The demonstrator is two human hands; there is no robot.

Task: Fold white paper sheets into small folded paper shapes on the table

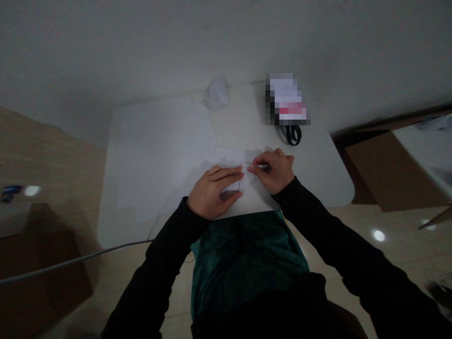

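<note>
A small paper (226,154) is lying between both hands, its long axis hiding under fingers. The left hand (217,189), at eight o'clock, is resting on it, fingers extended; the right hand (272,169) is pinching its three-o'clock side. Large sheets (153,150) are lying toward nine.

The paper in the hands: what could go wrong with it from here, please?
The left hand presses the paper while the right hand pinches part of it, so an uneven pull might crease or tear it. The large sheets lie close by; the left wrist might shift them against it.
</note>
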